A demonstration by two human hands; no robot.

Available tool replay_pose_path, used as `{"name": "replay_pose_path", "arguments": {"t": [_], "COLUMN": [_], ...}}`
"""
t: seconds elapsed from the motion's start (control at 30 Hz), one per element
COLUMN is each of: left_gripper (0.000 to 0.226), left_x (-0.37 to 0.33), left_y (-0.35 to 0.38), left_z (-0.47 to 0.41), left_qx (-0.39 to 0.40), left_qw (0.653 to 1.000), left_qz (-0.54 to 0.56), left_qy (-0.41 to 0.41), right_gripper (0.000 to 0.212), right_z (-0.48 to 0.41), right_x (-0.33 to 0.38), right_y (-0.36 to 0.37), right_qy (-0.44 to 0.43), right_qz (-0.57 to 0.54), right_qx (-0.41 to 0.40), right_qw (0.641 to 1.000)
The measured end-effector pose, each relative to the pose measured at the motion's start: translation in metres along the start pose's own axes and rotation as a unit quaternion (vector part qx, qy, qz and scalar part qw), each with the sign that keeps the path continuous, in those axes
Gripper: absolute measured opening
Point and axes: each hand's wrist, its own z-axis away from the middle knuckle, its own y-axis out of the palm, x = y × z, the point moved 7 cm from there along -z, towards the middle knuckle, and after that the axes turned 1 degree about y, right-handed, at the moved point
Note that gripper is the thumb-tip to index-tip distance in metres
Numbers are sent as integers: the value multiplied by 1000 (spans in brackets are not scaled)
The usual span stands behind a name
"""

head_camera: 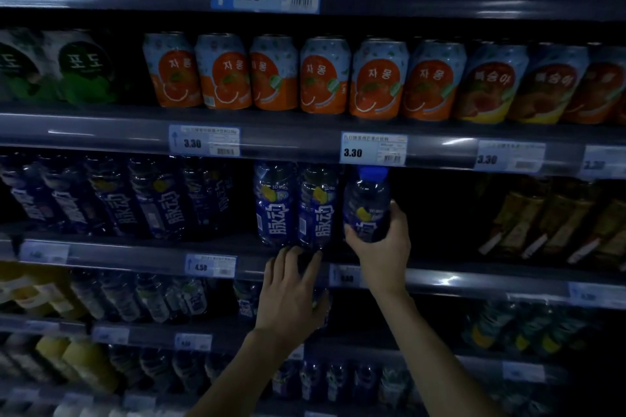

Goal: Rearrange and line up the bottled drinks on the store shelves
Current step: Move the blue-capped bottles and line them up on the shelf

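My right hand (384, 247) grips a blue bottle with a blue cap (367, 203) by its lower half, upright, just right of two matching blue bottles (294, 205) standing at the shelf front. My left hand (291, 284) reaches up below those two bottles. Its fingertips touch the base of the right one at the shelf edge (135, 252). Its fingers are spread and hold nothing. More blue bottles (142, 196) stand in a row at the left of the same shelf, with a gap between them and the pair.
Orange and peach cans (321, 76) fill the shelf above. Right of the held bottle is a dark open stretch of shelf (437, 223), then brown-labelled bottles (548, 220). Lower shelves hold pale and yellow bottles (145, 298). Price tags (372, 150) line the shelf fronts.
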Motion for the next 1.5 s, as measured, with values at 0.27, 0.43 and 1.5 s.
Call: {"name": "replay_pose_path", "arguments": {"t": [0.27, 0.43, 1.5], "left_gripper": [66, 65, 66], "left_x": [2, 6, 21], "left_y": [2, -1, -1], "left_z": [-2, -3, -3], "left_qx": [19, 15, 52], "left_qw": [1000, 1000, 999], "left_qz": [1, 11, -7], "left_qy": [0, -4, -15], "right_gripper": [77, 73, 67], "right_z": [-9, -11, 7], "right_x": [-4, -2, -13], "right_y": [-2, 7, 4], "right_qy": [25, 29, 68], "right_qz": [13, 31, 90], "right_qx": [-22, 3, 36], "right_qw": [999, 999, 993]}}
